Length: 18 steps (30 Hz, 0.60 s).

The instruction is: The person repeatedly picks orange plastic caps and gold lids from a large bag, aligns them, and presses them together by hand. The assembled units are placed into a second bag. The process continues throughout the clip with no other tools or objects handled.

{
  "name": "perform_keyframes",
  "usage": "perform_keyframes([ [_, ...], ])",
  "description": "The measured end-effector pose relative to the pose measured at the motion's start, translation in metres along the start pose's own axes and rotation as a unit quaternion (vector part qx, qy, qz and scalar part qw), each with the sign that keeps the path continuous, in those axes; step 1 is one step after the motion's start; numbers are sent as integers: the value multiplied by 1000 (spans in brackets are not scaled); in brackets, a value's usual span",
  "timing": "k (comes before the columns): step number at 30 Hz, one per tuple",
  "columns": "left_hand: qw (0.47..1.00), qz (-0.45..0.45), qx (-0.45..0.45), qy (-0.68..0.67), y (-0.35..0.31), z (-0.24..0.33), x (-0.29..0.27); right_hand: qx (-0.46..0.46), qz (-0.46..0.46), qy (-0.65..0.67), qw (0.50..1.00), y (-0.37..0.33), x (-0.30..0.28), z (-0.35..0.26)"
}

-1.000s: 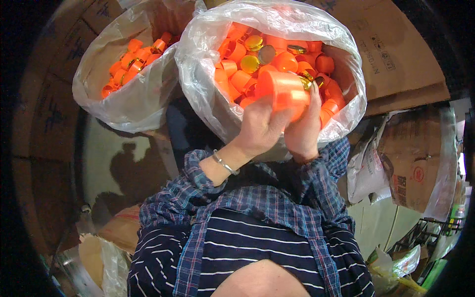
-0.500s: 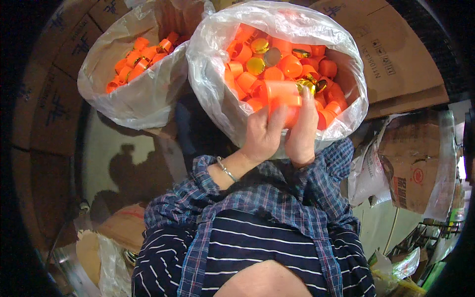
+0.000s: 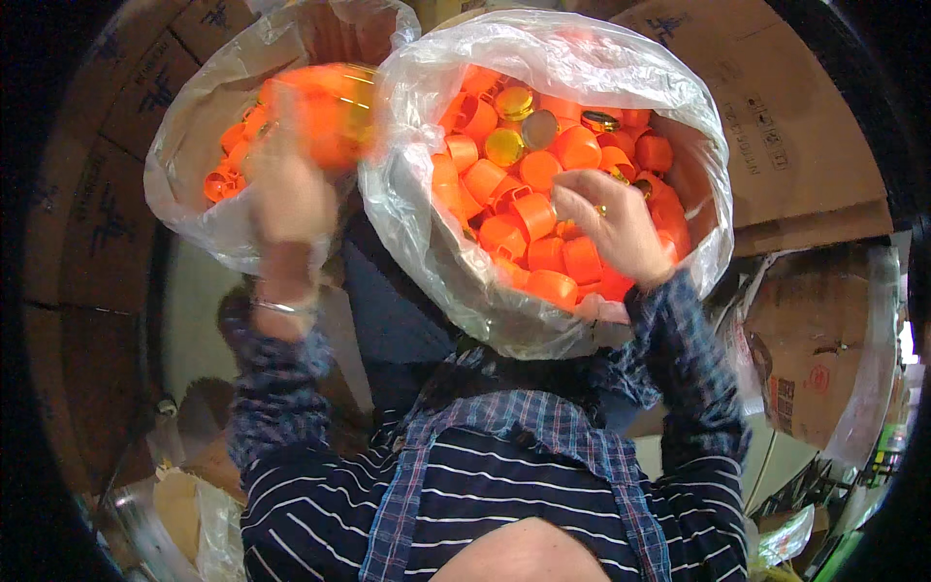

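My left hand is over the left bag, smeared by motion. A blurred orange cap with a gold end is at its fingers; whether they still grip it cannot be made out. My right hand is above the right bag, fingers bent and apart from the thumb, with no cap seen in it. Under it lies a heap of orange plastic caps, with several gold discs and a grey disc among them. More orange caps lie in the left bag.
Two clear plastic liner bags stand side by side, the left bag and the right bag. Brown cardboard rises behind the right bag, and stacked cartons line the left. A torn carton stands at the right.
My hands were together holding an orange cap over the right bag's near rim. The left has swung left with the cap to the left bag; the right has moved over the caps.
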State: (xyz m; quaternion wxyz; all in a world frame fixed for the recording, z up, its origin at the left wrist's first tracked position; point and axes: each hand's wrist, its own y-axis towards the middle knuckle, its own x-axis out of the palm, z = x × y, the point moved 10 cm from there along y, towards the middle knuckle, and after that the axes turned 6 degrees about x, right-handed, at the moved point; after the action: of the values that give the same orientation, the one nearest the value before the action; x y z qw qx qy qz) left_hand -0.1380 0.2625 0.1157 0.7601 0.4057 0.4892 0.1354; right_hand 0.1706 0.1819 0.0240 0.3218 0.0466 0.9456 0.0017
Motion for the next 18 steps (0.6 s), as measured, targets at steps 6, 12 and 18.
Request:
perform_keyframes([
  [6,960,185,-184,-103,27,-90,-26,54,51,-352,933,151,-8,111],
  [12,860,-390,106,-313,-18,116,166,5,229,-436,870,232,42,162],
  [18,676,-592,431,-83,-93,192,308,42,106,-303,946,214,0,158],
])
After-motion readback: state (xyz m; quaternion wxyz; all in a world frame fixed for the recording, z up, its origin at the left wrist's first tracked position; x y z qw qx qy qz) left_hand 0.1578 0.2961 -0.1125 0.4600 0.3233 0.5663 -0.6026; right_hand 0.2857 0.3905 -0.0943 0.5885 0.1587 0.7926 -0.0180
